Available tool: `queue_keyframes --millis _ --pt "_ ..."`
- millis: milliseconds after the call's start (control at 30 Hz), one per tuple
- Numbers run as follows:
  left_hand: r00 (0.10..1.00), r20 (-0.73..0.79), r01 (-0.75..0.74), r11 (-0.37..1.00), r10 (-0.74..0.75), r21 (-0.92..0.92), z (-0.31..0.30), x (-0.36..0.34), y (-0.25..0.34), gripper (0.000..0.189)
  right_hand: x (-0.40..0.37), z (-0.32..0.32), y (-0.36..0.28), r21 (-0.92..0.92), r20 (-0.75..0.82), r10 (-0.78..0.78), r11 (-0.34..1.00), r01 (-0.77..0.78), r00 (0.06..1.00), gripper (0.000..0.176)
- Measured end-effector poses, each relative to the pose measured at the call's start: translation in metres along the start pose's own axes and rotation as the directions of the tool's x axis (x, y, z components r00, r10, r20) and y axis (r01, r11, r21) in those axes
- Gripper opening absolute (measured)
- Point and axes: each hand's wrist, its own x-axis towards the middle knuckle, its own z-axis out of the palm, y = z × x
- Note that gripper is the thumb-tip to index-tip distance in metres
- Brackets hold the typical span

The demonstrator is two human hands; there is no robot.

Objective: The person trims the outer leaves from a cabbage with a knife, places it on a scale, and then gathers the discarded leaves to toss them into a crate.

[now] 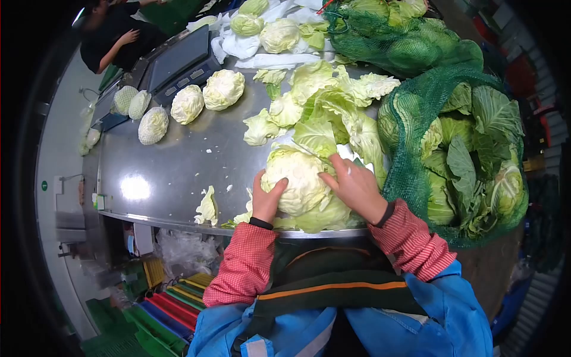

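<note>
A pale cabbage [299, 185] rests near the front edge of the metal table, with loose outer leaves beneath it. My left hand [267, 197] holds its left side, thumb pressed on the top. On the right side, my right hand [358, 189] has its thumb against the cabbage and its index finger at a green cabbage leaf [316, 138] standing at the back of the head. The fingers close on that leaf; their undersides are partly hidden. Just beyond lies a heap of stripped leaves [324, 98].
Green net sacks of cabbages [416, 119] stand along the right. Bare cabbage heads [223, 90], net-wrapped heads [153, 125] and a weighing scale [181, 68] are at the left. Leaf scraps [207, 207] lie near the front edge. Another person [122, 35] stands at the far left.
</note>
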Motion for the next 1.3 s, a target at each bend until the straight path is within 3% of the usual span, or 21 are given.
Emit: queue_keyframes --millis 67,167,267,367,400,500,533,633,667,700,767,833,900,933,1033,1067,1133,1300 --pt "0.996 0.021 -0.089 0.996 0.088 0.007 -0.002 -0.006 -0.002 0.079 0.014 -0.009 -0.01 -0.06 -0.13 -0.03 0.998 0.022 0.991 0.026" --pt "0.962 0.103 -0.253 0.967 0.252 -0.008 -0.013 -0.014 0.017 0.078 0.053 0.012 0.005 -0.093 -0.188 -0.239 0.97 0.225 0.953 0.026" --pt "0.955 0.158 -0.194 0.929 0.253 -0.316 -0.013 -0.023 0.025 0.083 0.061 -0.016 0.012 0.13 -0.053 0.15 0.981 -0.143 0.987 0.031" --pt "0.951 0.139 -0.158 0.821 0.276 -0.548 -0.008 -0.034 0.042 0.088 0.047 0.006 0.077 0.224 -0.003 0.157 0.963 -0.153 0.988 0.035" --pt "0.952 0.129 -0.144 0.778 0.277 -0.611 -0.004 -0.037 0.05 0.09 0.04 -0.005 0.07 0.26 0.085 0.21 0.939 -0.225 0.974 0.05" --pt "0.931 0.043 -0.318 0.861 0.363 -0.397 0.0 -0.034 0.06 0.091 0.036 -0.048 0.013 0.684 0.203 0.232 0.661 -0.307 0.951 0.067" --pt "0.912 0.037 -0.377 0.872 0.408 -0.314 0.002 -0.03 0.06 0.091 0.036 -0.054 0.005 0.574 0.176 0.139 0.789 -0.217 0.974 0.077" --pt "0.922 0.065 -0.306 0.82 0.382 -0.485 0.011 -0.029 0.061 0.089 0.016 -0.06 -0.01 0.487 0.113 0.015 0.87 -0.068 0.993 0.074" --pt "0.924 0.088 -0.285 0.822 0.373 -0.492 0.012 -0.028 0.061 0.09 0.012 -0.051 0.001 0.604 0.044 -0.02 0.797 -0.011 0.999 0.065" --pt "0.928 0.106 -0.262 0.826 0.358 -0.499 0.012 -0.029 0.059 0.091 0.006 -0.054 0.007 0.63 0.078 -0.026 0.776 -0.029 0.997 0.062" --pt "0.938 0.151 -0.186 0.824 0.31 -0.536 0.006 -0.028 0.049 0.093 -0.004 -0.063 0.019 0.683 0.144 -0.045 0.727 -0.066 0.989 0.056" --pt "0.945 0.21 -0.08 0.799 0.251 -0.596 0.001 -0.02 0.035 0.096 -0.007 -0.077 0.035 0.706 0.341 0.083 0.635 -0.314 0.936 0.048" --pt "0.933 0.231 -0.104 0.822 0.276 -0.56 0.003 -0.024 0.037 0.099 -0.007 -0.088 0.042 0.713 0.455 0.206 0.499 -0.493 0.866 0.046" --pt "0.926 0.245 -0.114 0.833 0.286 -0.542 0.005 -0.028 0.042 0.101 -0.004 -0.081 0.042 0.752 0.252 0.157 0.59 -0.295 0.955 0.05" --pt "0.905 0.255 -0.196 0.868 0.339 -0.457 0.012 -0.036 0.058 0.103 0.012 -0.087 0.032 0.73 0.156 0.056 0.666 -0.153 0.986 0.058" --pt "0.891 0.269 -0.23 0.875 0.365 -0.425 0.012 -0.037 0.06 0.104 0.015 -0.086 0.029 0.661 0.086 0.022 0.747 -0.074 0.996 0.062" --pt "0.86 0.293 -0.303 0.88 0.418 -0.366 0.011 -0.037 0.063 0.105 0.02 -0.087 0.029 0.668 0.115 -0.011 0.741 -0.07 0.993 0.061" --pt "0.884 0.32 -0.228 0.912 0.341 -0.342 0.008 -0.043 0.054 0.104 0.023 -0.074 0.038 0.628 0.127 0.019 0.772 -0.095 0.992 0.052"
